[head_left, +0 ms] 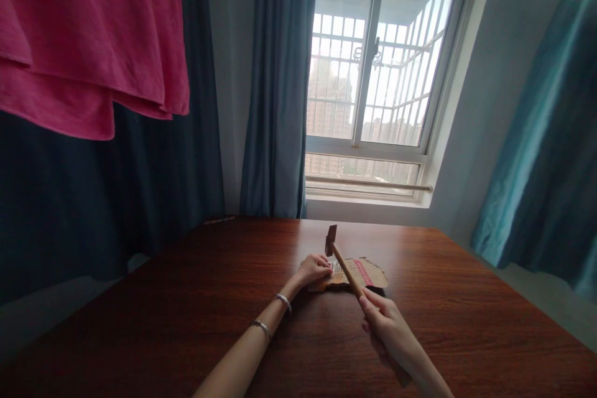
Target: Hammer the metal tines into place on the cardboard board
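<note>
My right hand (385, 326) is wrapped round the wooden handle of a hammer (347, 270), which tilts up and away to the left. Its dark metal head is raised just beyond my left hand (315, 268). The fingers of that hand are pinched together at the left end of a piece of cardboard (379, 276). Whatever they pinch is too small to make out. Thin dark nails (336, 267) stand in a row in the cardboard beside my fingertips. Small holes and a reddish-pink strip mark its surface. The hammer handle crosses in front of part of it.
A brown wood-grain table (186, 323) spreads out under both hands. Behind its far edge are a barred window (357, 143) and a blue curtain (277, 87). A pink cloth (88, 37) hangs at the upper left. Another curtain (536, 118) hangs on the right.
</note>
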A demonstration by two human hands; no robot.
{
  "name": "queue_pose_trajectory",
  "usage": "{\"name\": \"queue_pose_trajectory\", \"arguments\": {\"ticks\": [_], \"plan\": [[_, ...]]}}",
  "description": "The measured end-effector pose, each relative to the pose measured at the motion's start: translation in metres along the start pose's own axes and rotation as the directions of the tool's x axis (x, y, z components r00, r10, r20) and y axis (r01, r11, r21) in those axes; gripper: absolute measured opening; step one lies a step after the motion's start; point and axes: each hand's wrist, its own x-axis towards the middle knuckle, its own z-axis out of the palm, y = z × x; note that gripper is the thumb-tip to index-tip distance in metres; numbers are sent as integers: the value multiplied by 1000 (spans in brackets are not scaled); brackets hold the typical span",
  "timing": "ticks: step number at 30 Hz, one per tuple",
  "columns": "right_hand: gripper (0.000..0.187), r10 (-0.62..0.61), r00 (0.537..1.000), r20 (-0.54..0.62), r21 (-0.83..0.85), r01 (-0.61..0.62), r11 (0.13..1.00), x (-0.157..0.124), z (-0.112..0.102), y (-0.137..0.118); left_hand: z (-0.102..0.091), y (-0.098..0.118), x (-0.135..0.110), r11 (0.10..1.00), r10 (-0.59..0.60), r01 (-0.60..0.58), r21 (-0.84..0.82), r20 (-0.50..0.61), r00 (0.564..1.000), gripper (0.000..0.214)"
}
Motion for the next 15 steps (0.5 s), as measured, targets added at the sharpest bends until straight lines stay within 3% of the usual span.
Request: {"name": "queue_pose_trajectory", "arguments": {"ticks": [6,9,15], "plan": [[60,42,999,-4,-17,-42,999,2,-1,4,-1,7,-4,998,-56,57,27,-12,998,31],[59,8,1000,-13,4,-8,1000,1,0,2,-3,15,-8,996,-72,74,52,-30,997,30],[57,40,999,-16,-5,-41,999,1,0,9,-4,12,-7,997,-34,36,65,-30,999,30]]}}
